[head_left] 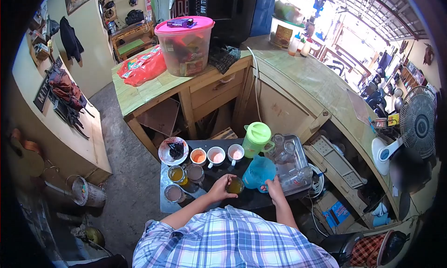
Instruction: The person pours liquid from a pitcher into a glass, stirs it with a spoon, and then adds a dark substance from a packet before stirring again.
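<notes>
My left hand (222, 189) is closed around a glass (236, 186) of yellowish drink, low over the dark table. With my right hand (272, 188) I grip the handle of a blue plastic pitcher (259, 171), which is right beside the glass. Behind the pitcher stands a green lidded jug (257, 140). Three cups, an orange-filled one (198, 156) and two with pale pink contents (216, 156), line the table's far side. To the left are a glass of yellow drink (177, 174) and glasses of greyish drink (195, 173).
A metal tray (298, 151) with several clear glasses sits at the table's right. A bowl (173, 150) holding a black plastic bag is at the far left corner. Beyond, a wooden counter (298, 70) carries a pink-lidded tub (184, 47). A fan (417, 121) stands at right.
</notes>
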A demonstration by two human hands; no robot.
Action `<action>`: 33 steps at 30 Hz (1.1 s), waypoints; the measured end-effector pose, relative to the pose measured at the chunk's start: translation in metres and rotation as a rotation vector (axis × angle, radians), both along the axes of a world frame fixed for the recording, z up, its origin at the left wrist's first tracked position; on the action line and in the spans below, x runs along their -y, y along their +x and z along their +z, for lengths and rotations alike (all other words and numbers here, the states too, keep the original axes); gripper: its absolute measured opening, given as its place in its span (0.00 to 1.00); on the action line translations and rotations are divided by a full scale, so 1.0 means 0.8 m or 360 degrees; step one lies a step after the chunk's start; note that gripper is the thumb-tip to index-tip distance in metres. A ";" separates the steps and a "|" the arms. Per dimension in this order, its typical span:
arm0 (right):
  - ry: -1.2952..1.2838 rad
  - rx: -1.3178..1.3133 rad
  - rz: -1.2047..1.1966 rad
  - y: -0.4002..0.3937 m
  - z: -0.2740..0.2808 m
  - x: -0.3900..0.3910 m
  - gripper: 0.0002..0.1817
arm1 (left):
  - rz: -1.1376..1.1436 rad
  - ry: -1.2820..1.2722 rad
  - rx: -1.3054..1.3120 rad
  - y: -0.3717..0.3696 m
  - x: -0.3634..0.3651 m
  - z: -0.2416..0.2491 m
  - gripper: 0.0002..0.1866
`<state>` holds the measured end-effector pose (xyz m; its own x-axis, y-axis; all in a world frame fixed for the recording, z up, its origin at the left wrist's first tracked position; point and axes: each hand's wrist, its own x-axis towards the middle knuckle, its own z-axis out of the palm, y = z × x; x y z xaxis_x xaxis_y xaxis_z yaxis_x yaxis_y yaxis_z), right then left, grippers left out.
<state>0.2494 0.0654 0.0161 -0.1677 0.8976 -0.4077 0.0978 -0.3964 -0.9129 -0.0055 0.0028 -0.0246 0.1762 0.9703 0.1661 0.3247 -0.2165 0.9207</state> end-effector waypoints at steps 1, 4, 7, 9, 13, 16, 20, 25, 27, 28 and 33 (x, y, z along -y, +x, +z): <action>-0.0007 -0.0025 -0.0032 -0.002 -0.003 -0.001 0.34 | 0.0023 0.0079 0.0060 0.001 0.000 -0.003 0.39; 0.0029 -0.0089 -0.0084 -0.011 -0.012 -0.005 0.31 | 0.0015 0.0131 0.0007 0.002 0.000 -0.004 0.37; 0.0120 -0.0092 -0.0126 -0.020 -0.007 -0.002 0.26 | 0.0007 0.0213 0.0011 0.004 0.000 -0.002 0.34; 0.0169 -0.0060 -0.0147 -0.021 -0.006 -0.003 0.23 | 0.0001 0.0123 -0.0045 0.004 0.004 0.006 0.32; 0.0182 -0.0178 -0.0137 -0.016 -0.017 -0.002 0.29 | -0.0055 0.0104 -0.0204 0.008 0.009 0.010 0.26; 0.0221 -0.0123 -0.0131 -0.016 -0.029 -0.004 0.30 | 0.0059 0.0374 -0.0612 0.020 0.019 0.009 0.24; 0.0252 -0.0100 -0.0140 -0.013 -0.037 -0.003 0.30 | 0.0073 0.0325 -0.0874 0.028 0.026 0.022 0.27; 0.0367 0.0311 -0.0065 -0.005 -0.032 0.002 0.37 | 0.0210 0.0368 -0.0891 0.043 0.027 0.025 0.24; 0.0470 0.0589 -0.0059 -0.002 -0.009 0.012 0.43 | 0.0271 0.0380 -0.0891 0.049 0.021 0.017 0.20; 0.0850 0.0898 -0.0092 -0.001 -0.010 0.014 0.43 | 0.0324 0.0385 -0.0892 0.052 0.015 0.013 0.17; 0.1795 0.1132 -0.0389 0.004 0.072 0.057 0.27 | 0.0484 0.0449 -0.0942 0.075 0.011 0.032 0.08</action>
